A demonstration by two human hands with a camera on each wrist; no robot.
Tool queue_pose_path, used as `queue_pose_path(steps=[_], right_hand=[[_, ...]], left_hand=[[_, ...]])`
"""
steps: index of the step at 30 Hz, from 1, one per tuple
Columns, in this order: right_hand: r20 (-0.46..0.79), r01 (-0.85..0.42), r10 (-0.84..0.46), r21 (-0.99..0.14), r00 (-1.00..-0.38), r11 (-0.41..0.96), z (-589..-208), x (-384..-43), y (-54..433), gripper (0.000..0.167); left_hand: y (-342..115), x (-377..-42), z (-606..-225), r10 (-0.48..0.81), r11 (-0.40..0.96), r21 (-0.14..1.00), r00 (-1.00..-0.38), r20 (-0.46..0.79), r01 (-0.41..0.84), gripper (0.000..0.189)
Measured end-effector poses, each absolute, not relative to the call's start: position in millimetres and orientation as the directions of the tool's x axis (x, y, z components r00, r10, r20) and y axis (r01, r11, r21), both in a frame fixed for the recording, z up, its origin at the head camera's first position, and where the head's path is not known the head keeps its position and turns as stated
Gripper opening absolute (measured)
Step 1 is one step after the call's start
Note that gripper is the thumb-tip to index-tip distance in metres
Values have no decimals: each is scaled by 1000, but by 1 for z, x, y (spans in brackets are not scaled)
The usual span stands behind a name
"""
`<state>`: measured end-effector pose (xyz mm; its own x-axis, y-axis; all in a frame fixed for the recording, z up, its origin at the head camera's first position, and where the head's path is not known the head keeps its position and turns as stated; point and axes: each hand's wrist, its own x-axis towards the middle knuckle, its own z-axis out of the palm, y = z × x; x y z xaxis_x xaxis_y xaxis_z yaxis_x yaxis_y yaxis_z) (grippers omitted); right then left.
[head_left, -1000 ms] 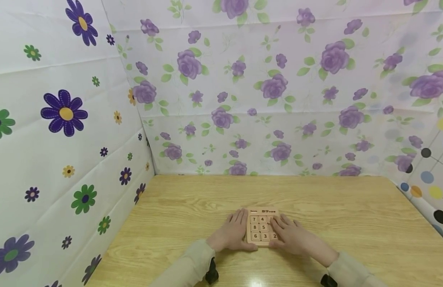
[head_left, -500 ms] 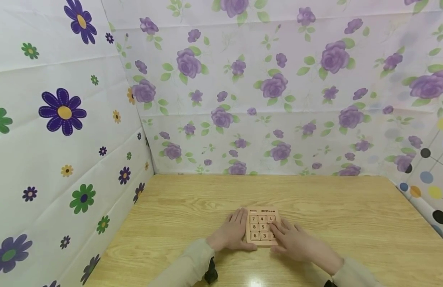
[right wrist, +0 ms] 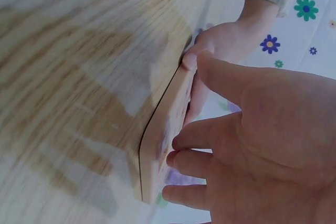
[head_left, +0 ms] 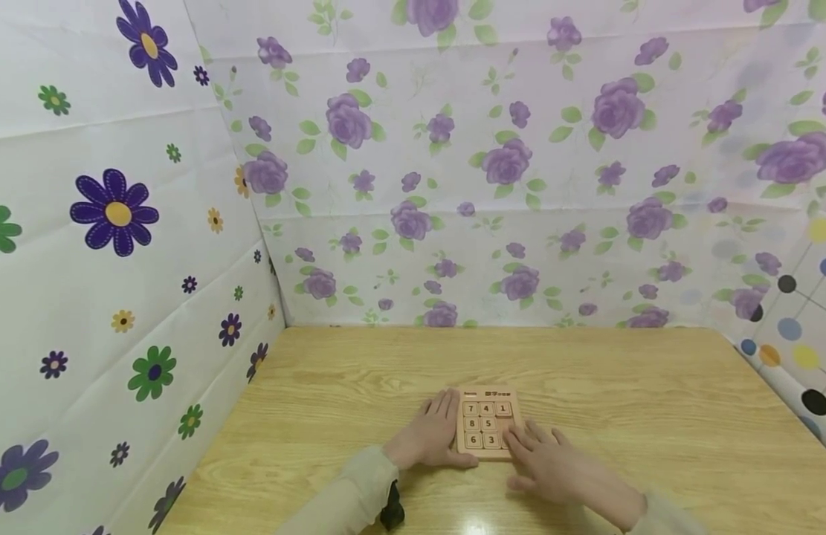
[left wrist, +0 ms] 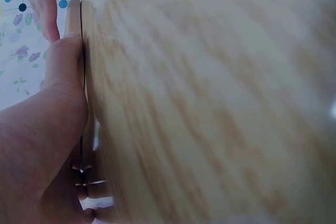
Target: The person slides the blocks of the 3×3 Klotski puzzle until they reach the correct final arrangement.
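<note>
A pale wooden number sliding puzzle (head_left: 481,394) lies flat on the table in the head view. Its visible tiles read 7, 4, 1, then 8, 5, then 6, 3; the right slot of the middle row shows bare. My left hand (head_left: 427,437) rests along the puzzle's left side, fingers straight, thumb at the near edge. The right hand (head_left: 552,464) reaches over the lower right corner, its index fingertip on the tile there, which is mostly covered. In the right wrist view, the other right fingers (right wrist: 191,163) extend loosely beside the puzzle's edge (right wrist: 152,169).
The wood-grain table (head_left: 359,364) runs back to a curtain (head_left: 479,245) with purple roses. A white sheet (head_left: 205,186) with daisies hangs on the left, and a dotted one (head_left: 794,305) on the right. A black wrist device (head_left: 392,509) sits under the left cuff.
My right hand has slid toward me along the puzzle's right column, from the top tile to the bottom one. The 1 tile has come into sight. The left hand stays put.
</note>
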<state>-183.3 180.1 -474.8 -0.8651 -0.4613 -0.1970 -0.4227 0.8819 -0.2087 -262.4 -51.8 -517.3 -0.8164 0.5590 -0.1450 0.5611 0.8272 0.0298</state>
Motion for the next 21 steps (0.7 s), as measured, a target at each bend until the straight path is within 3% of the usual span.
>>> queue_pose_path(steps=[21], right_hand=[[-160,-442,-484,-241,-860,864,-477,-186,179,78]], left_hand=[[-54,-264,-519,571,819,32,-808,-146,573,122]])
